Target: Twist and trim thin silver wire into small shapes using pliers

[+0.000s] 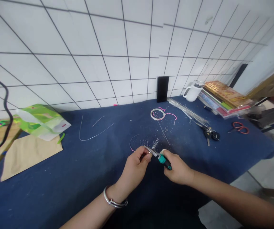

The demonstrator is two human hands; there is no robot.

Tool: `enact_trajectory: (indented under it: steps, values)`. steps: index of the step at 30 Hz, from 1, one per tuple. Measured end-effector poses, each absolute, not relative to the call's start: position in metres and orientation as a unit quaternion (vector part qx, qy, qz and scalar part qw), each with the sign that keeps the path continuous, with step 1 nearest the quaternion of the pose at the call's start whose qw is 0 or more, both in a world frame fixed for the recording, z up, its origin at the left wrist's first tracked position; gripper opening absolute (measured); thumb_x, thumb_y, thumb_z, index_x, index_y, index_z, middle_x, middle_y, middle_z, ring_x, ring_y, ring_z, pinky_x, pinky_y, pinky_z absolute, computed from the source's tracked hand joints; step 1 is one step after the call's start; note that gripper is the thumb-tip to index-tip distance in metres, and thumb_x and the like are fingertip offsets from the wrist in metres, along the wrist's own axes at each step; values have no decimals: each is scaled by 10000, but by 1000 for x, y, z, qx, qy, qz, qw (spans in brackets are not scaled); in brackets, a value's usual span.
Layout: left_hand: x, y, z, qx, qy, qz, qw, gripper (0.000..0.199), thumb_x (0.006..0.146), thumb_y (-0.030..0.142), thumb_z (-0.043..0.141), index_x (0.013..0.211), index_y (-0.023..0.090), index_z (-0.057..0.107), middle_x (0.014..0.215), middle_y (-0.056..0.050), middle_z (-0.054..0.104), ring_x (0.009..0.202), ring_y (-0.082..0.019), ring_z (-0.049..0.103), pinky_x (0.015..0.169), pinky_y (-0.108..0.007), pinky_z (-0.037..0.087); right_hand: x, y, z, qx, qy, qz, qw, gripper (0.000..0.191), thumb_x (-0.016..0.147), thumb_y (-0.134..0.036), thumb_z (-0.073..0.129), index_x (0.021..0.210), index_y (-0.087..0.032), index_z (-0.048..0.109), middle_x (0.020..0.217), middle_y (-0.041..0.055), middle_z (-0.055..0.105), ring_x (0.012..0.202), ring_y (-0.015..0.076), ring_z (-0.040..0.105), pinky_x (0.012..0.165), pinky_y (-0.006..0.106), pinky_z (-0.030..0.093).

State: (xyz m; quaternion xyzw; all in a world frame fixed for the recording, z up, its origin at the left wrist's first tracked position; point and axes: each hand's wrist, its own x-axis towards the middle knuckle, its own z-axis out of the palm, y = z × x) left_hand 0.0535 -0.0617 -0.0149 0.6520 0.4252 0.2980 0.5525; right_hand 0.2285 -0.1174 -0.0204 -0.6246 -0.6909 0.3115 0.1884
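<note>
My left hand point(134, 168), with a silver bangle on its wrist, pinches a thin wire point(130, 142) between thumb and fingertips. The wire curves up to the left of the fingers, and small pink beads show on it close to the hand. Wrapped in my right hand point(179, 169) are long-nose pliers point(162, 159) with teal and black handles. Their slim jaws reach the left fingertips; what lies between the jaws is too small to make out. Short silvery wire pieces point(155, 143) lie just beyond the hands on the blue cloth point(91, 178).
A white ring point(151, 116) with pink beads, a bundle of wires point(189, 112), keys point(208, 141) and red-handled scissors point(240, 128) lie beyond. A white mug point(193, 93) and stacked books point(225, 98) stand right. A green bag point(37, 119) and beige sheet point(32, 152) lie left.
</note>
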Motion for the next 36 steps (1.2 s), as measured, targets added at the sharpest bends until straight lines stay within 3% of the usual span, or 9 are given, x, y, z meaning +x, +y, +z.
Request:
enact_trajectory:
  steps: [3,8,14,23,36]
  values:
    - [54,-61,-17,640,421,310,562,137,805,246,460,699,166,494,617,34,440,554,-90,368,527,-199,307,231,-119,-11,-622,-654,390,182,308,581,-51,457,829,-219,388,717,-43,448,632,106,433,572,220,319]
    - [54,-61,-17,617,422,314,586,171,812,301,466,710,169,503,580,45,419,478,-70,330,468,-189,281,238,-119,9,-549,-580,574,181,385,589,-67,513,937,-208,427,906,0,499,800,137,490,654,239,381]
    - [51,-59,-16,574,432,314,620,217,839,363,431,727,181,471,497,75,327,421,-62,301,413,-176,251,238,-119,19,-613,-639,436,160,374,605,-71,511,952,-203,462,930,16,506,850,167,475,736,285,364]
    - [50,-58,-12,568,431,307,630,206,852,376,397,787,186,444,643,26,553,412,-60,383,391,-178,293,242,-121,17,-603,-652,437,142,362,639,-100,529,974,-217,457,892,2,513,808,153,485,696,262,365]
    - [51,-58,-18,615,438,288,589,194,841,346,434,785,175,507,643,13,585,416,-58,386,424,-190,289,236,-111,15,-604,-664,420,138,289,670,-145,549,938,-210,463,855,-6,516,766,145,487,652,247,363]
